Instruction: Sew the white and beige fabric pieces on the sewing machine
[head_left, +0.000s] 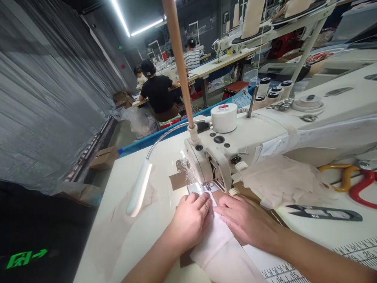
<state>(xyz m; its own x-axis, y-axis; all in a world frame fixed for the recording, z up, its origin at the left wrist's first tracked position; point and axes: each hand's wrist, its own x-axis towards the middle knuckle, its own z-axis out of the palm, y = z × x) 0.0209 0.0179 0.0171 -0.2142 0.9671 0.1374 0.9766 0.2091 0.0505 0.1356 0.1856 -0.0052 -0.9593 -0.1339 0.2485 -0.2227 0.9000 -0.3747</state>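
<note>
A strip of pale fabric runs under the needle area of a white sewing machine. My left hand presses on the fabric's left side close to the presser foot, its fingers bent and held together on the cloth. On the right edge of the same piece, my right hand has its thumb and forefinger pinched, the other fingers curled. The fabric trails toward me between both forearms. A lit lamp on a bendy metal neck hangs left of the needle.
Right of the machine head lie a heap of pale fabric, black thread snips, red-handled scissors and a printed ruler. Thread cones stand behind. Several people sit at other machines, one in a black shirt.
</note>
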